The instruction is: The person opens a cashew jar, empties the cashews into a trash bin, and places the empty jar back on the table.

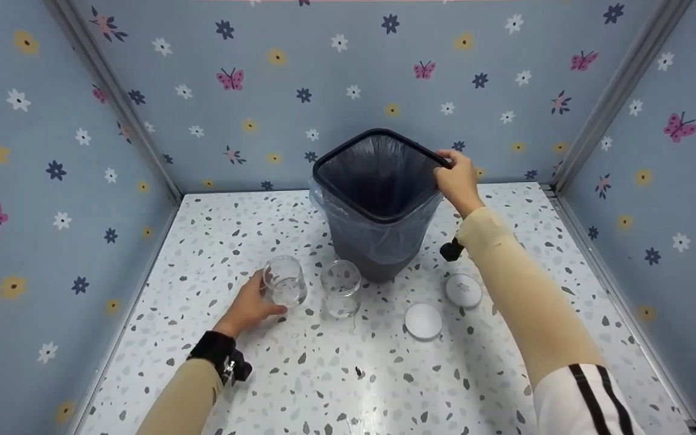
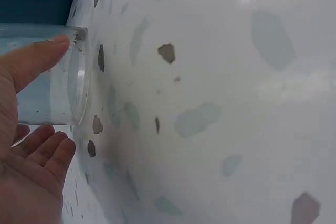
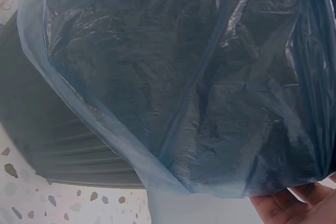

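My left hand (image 1: 250,307) is beside a clear jar (image 1: 286,283) that stands on the table. Its thumb and fingers are spread on either side of the jar, and the thumb (image 2: 44,59) overlaps the jar's side in the left wrist view. A second clear jar (image 1: 342,290) stands just to the right. With my right hand (image 1: 460,181) I grip the right corner of the rim of a dark grey trash bin (image 1: 378,270). A blue plastic bag (image 1: 384,238) lines the bin and hangs over its outside, filling most of the right wrist view.
Two round white lids (image 1: 423,321) lie on the speckled table (image 1: 324,380), right of the jars and below my right forearm. Patterned blue panels (image 1: 348,90) wall in the back and both sides, with the bin near the back one.
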Demonstrator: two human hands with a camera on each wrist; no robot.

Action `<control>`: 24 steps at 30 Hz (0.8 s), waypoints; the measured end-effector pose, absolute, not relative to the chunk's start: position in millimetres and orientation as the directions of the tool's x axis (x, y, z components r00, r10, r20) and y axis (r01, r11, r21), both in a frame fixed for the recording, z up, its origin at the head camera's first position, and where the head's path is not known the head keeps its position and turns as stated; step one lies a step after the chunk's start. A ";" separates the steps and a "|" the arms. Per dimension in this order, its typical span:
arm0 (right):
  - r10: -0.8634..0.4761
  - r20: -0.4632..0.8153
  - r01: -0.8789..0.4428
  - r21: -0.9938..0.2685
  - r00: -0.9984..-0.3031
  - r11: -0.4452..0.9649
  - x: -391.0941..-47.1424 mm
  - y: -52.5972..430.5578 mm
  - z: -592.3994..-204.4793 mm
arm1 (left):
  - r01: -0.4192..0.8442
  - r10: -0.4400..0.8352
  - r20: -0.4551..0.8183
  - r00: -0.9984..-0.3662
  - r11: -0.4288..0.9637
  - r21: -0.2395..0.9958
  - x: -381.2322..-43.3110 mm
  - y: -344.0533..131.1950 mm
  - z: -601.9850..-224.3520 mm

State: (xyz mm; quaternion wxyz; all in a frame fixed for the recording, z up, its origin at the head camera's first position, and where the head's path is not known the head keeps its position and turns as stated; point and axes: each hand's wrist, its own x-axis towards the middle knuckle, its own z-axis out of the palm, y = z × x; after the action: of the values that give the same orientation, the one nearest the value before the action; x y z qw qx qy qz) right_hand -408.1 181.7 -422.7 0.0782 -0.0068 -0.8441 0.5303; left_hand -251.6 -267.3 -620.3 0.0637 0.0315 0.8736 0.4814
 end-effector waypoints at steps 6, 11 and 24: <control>0.044 0.091 -0.061 -0.889 -0.995 0.453 -410.3 184.9 -418.8 | 0.017 0.162 -0.095 -0.982 0.584 0.812 -254.4 -278.9 -611.0; -0.001 0.073 -0.064 -0.874 -0.997 0.482 -410.3 190.5 -413.3 | 0.029 0.167 -0.097 -0.981 0.622 0.782 -258.0 -286.9 -600.1; -0.031 0.078 -0.082 -0.838 -0.996 0.539 -407.0 202.0 -400.7 | 0.055 0.173 -0.106 -0.979 0.730 0.682 -265.4 -301.5 -566.2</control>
State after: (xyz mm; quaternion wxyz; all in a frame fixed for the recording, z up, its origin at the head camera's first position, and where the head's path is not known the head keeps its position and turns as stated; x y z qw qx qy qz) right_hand -407.0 202.0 -400.7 0.0267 0.0322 -0.8769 0.4788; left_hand -265.4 -301.5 -566.2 0.0815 0.0615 0.9264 0.3624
